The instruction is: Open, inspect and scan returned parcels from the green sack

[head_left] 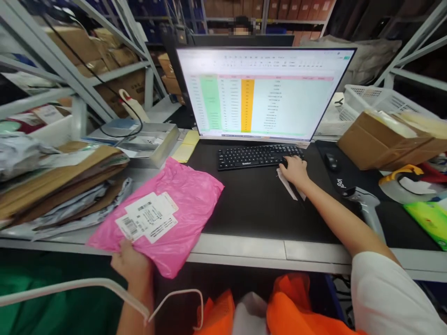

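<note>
A pink plastic mailing bag [195, 204] with white printed labels [148, 216] lies tilted over the desk's front left edge. My left hand [131, 260] grips its lower edge, the fingertips partly hidden by the plastic. At the right end of a black keyboard [254, 157], my right hand [295, 171] rests with its fingers over the keys and apart. Just below that hand lies a narrow white paper slip [287, 185]. Behind the keyboard, a lit monitor [279, 102] displays a spreadsheet with green and orange columns.
Stacked parcels [63, 181] crowd the left side, near a grey box [153, 144]. On the right are a mouse [331, 162], a barcode scanner [366, 204], a tape roll [401, 184], cardboard boxes [380, 142] and a green packet [428, 218]. A person [242, 28] is behind the monitor.
</note>
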### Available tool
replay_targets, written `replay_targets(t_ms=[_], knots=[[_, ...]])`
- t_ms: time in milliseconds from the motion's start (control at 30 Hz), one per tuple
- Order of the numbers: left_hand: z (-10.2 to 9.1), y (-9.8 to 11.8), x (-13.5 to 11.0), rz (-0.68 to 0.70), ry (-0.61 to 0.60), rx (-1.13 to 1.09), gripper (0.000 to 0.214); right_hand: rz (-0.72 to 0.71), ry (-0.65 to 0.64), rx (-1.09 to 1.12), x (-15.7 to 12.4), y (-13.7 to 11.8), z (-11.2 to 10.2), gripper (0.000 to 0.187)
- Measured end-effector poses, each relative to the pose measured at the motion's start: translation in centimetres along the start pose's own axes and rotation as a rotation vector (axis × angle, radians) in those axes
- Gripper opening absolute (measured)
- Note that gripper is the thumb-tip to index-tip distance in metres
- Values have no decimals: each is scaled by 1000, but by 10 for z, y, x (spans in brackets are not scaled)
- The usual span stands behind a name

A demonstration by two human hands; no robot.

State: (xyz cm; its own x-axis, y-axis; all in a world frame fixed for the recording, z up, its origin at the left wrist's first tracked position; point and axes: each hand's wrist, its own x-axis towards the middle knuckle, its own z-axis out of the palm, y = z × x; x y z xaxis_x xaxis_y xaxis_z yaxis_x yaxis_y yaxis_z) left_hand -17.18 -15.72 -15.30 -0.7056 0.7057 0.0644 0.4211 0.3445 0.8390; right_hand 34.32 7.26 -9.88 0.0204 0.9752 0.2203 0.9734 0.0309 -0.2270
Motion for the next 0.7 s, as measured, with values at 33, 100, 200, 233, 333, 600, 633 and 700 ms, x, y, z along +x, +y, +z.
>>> replay_targets(t_ms=[33,100,200,233,333,600,633,700], knots=[[-1,-2,0,-35,146,-60,31,13,17,-9,0,-1,2,55],[0,-4,3,-74,289,-176,27,40,29,-40,1,-5,4,57],[2,-1,9,-74,149,-342,38,68,-4,-78,9,-12,2,59],[3,2,10,-69,111,-418,45,73,-13,-84,11,-14,-1,58],[1,12,5,-27,126,-603,51,92,-26,-106,4,-18,-16,56],[-4,46,-55,973,-116,-170,27,156,-241,-172,-108,-6,-39,44],[4,54,-64,1123,-302,-141,29,170,-250,-174,-118,-5,-37,44],[23,71,-84,1332,-615,-49,39,191,-252,-160,-127,-1,-32,41]])
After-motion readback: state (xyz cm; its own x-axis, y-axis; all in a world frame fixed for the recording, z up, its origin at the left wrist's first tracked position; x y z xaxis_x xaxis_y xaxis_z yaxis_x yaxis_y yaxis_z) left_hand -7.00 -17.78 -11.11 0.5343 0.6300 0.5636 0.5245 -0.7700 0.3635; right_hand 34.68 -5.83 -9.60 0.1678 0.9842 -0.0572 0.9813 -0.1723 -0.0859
